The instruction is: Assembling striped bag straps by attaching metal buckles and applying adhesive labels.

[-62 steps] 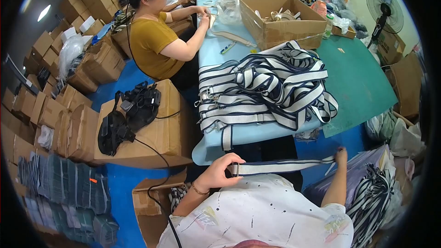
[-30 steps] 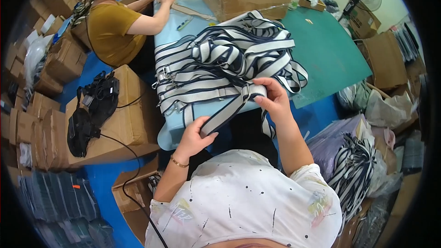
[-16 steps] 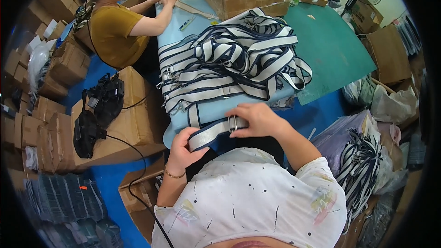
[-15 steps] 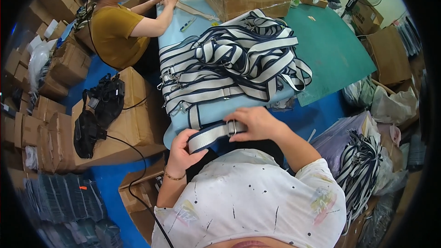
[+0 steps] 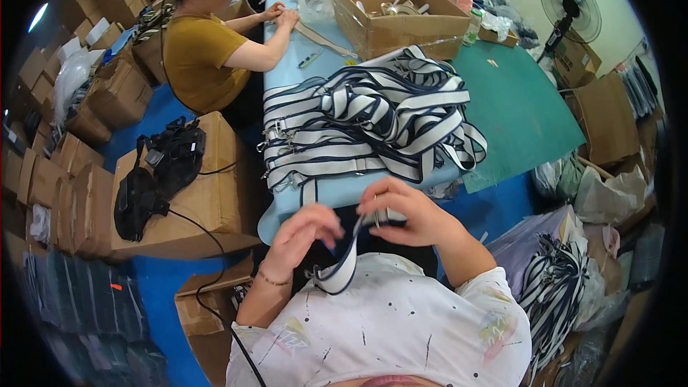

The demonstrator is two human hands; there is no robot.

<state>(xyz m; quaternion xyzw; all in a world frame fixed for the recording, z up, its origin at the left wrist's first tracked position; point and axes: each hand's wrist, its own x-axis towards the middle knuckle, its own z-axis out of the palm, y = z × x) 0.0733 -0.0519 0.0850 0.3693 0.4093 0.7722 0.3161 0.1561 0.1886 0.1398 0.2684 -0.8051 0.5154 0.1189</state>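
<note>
A white strap with dark blue edges (image 5: 342, 266) hangs in a loop close to my chest. My right hand (image 5: 405, 211) pinches its upper end, where a small metal buckle shows between the fingers. Just left of it, my left hand (image 5: 307, 235) curls around the same strap lower down, fingers bent. Both hands hover just off the near edge of the light blue table (image 5: 326, 193). A big heap of matching striped straps (image 5: 373, 118) with metal clips lies on the table right beyond my hands.
Another person in a mustard shirt (image 5: 204, 50) works at the table's far left. An open cardboard box (image 5: 398, 14) stands behind the heap, a green mat (image 5: 519, 111) to its right. A black bag (image 5: 154, 172) rests on cartons at left. More straps (image 5: 555, 294) hang at lower right.
The strap was stretched flat between my hands; now it droops in a loop toward my chest. My hands have drawn closer together and pulled back from the table edge.
</note>
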